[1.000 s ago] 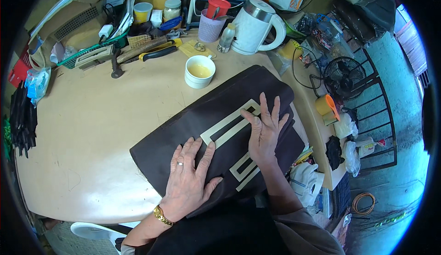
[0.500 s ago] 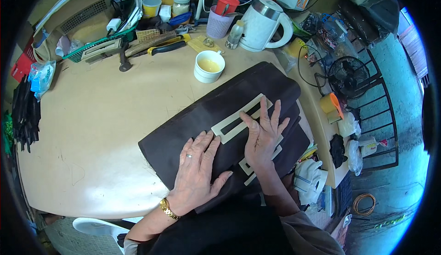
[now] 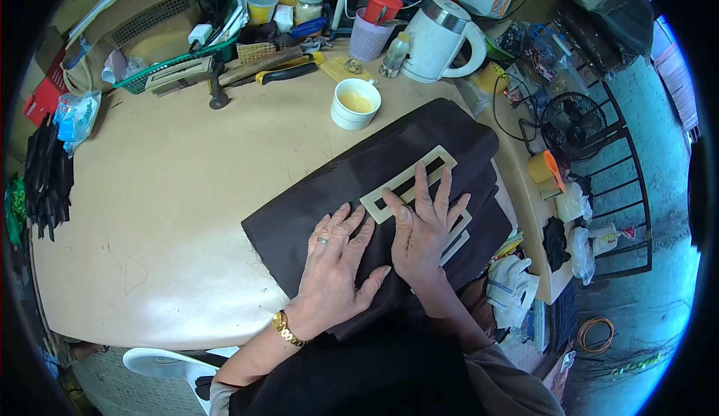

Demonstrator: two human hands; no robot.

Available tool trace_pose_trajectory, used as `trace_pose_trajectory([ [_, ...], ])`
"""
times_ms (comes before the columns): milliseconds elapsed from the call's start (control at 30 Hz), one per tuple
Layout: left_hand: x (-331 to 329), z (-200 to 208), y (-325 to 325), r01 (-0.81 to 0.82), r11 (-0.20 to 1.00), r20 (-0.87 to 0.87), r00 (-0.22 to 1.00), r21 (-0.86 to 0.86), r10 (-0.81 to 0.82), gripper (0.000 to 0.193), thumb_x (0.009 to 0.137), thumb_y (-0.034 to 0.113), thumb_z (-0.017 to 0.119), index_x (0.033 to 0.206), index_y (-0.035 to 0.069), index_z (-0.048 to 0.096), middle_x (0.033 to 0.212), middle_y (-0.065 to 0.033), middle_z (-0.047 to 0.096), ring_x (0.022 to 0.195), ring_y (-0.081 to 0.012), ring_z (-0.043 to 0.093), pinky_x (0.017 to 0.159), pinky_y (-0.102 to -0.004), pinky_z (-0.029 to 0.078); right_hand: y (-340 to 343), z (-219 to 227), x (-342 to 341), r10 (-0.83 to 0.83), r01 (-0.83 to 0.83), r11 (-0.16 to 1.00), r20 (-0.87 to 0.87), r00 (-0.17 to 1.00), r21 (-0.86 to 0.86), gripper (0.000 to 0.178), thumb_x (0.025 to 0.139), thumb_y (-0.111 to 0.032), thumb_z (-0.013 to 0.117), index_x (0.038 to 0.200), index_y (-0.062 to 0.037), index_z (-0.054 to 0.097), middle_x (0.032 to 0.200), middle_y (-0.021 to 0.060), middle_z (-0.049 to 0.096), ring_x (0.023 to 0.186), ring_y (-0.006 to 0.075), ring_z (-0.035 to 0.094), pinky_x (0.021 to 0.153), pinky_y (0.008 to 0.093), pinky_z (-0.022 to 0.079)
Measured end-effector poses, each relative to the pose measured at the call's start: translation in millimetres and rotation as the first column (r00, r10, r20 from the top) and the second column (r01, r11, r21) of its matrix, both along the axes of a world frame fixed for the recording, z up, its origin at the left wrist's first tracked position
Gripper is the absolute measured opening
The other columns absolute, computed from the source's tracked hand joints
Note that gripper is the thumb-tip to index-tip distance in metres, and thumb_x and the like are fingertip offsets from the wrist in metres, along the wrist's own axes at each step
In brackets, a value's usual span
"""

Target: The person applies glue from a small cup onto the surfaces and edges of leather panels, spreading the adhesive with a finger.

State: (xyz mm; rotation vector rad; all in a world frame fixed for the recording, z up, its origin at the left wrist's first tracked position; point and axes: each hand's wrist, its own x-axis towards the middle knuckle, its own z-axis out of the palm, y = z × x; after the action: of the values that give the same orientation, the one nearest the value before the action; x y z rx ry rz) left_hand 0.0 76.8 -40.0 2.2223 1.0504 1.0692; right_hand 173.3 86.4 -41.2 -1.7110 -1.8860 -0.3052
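Note:
A thick, folded dark brown sheet (image 3: pixel 299 217), leather-like, lies slantwise on the table. On it rests a cream rectangular frame (image 3: pixel 398 176) with a long slot. My left hand (image 3: pixel 337 262) lies flat on the sheet, fingertips by the frame's lower left corner, holding nothing. My right hand (image 3: pixel 421 244) has its fingers spread over the frame, the thumb near its left end and the other fingertips on its slot and lower edge. Partly hidden behind the right hand is a second cream piece (image 3: pixel 455 245) on the sheet.
Beyond the sheet stands a white cup (image 3: pixel 355 119) of yellowish paste. A hammer (image 3: pixel 218 100), a yellow-and-black cutter (image 3: pixel 288 73), a lilac basket cup (image 3: pixel 370 38) and a white kettle (image 3: pixel 437 41) line the back. Black strips (image 3: pixel 49 176) hang at the left edge; a fan (image 3: pixel 573 120) stands right.
My right hand has shifted a little left along the frame and now covers more of the second cream piece. The left hand stays flat on the sheet. The whole view has shifted slightly.

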Motion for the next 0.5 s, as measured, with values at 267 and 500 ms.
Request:
trace_pose_trajectory([
  [267,-1.4,1.9,-1.4,0.023,1.0,0.001,1.0,-0.019,-0.023,0.065,0.075,0.021,0.081,0.128,-0.008,0.058,0.131,-0.0228,0.049,0.133,-0.0437,0.043,0.111,-0.0556,0.034,-3.3,-0.5,-4.1,0.07,-0.071,0.997,-0.023,0.997,-0.02,0.036,0.103,-0.023,0.043,0.11,-0.0168,0.078,0.156,0.0119,0.041,0.149,0.0434,0.021,0.113,0.0709,-0.004],
  [500,-1.0,4.1,-2.0,0.009,0.999,0.001,1.0,-0.033,-0.009,0.065,0.073,0.02,0.082,0.127,-0.006,0.059,0.127,-0.021,0.05,0.132,-0.0427,0.044,0.11,-0.0537,0.035,-2.2,9.6,11.7,0.171,-0.178,0.982,-0.106,0.98,-0.058,0.037,0.105,-0.026,0.042,0.106,-0.0228,0.079,0.158,0.0116,0.038,0.15,0.0431,0.017,0.112,0.0713,-0.005],
])
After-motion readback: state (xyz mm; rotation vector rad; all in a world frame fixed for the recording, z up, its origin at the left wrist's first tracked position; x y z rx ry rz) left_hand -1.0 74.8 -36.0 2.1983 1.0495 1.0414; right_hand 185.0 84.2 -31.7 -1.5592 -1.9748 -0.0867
